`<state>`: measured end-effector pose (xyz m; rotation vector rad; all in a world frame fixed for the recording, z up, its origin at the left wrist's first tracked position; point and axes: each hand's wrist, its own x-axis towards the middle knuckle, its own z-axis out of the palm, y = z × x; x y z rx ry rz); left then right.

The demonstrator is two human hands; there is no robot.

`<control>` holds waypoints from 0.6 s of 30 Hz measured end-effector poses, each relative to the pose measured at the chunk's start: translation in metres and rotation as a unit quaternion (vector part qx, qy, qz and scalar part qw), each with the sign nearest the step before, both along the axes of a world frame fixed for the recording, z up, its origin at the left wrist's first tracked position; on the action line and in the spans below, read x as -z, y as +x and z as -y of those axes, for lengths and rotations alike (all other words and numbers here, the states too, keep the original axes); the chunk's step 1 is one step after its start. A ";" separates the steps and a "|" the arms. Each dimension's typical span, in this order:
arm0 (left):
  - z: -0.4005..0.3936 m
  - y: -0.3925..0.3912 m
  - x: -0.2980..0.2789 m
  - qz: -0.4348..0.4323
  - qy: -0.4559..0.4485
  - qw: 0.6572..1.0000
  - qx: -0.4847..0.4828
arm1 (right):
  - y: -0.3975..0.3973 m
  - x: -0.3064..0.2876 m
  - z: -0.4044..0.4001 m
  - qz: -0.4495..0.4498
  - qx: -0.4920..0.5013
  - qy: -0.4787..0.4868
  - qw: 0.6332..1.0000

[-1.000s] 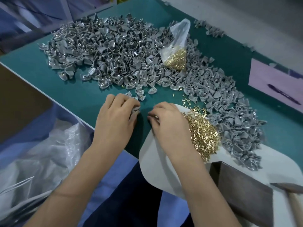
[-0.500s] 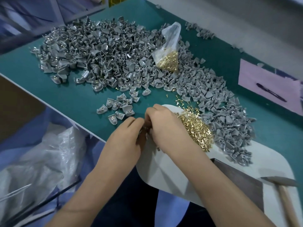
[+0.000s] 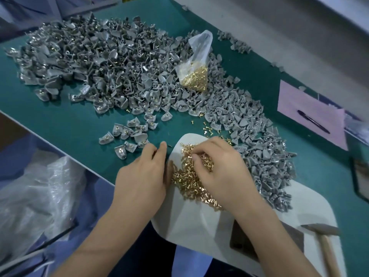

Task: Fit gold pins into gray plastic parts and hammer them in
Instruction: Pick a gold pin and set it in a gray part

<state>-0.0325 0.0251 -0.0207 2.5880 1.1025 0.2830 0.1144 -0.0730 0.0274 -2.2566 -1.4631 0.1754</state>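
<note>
Right hand (image 3: 219,166): fingers curled down into the loose heap of gold pins (image 3: 191,180) on the white sheet (image 3: 191,222); whether a pin is pinched cannot be told. Left hand (image 3: 143,176): just left of the heap, fingers together, tips on the green counter (image 3: 69,124), nothing seen in its grip. Small cluster of gray parts (image 3: 129,134): just beyond the left hand. Large gray pile (image 3: 103,62) and bag of pins (image 3: 196,74): farther beyond both hands. Hammer (image 3: 325,242): right of the right forearm.
</note>
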 end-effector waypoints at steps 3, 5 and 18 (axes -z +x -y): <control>-0.008 0.014 -0.004 -0.035 0.004 0.999 0.004 | 0.006 0.002 0.000 -0.013 0.010 0.017 1.000; -0.017 0.021 -0.011 -0.021 0.000 1.000 0.000 | 0.010 0.006 0.005 -0.026 0.023 0.001 0.999; -0.022 0.039 -0.014 0.102 -0.039 0.993 0.046 | 0.033 0.014 0.045 -0.047 0.177 0.039 0.982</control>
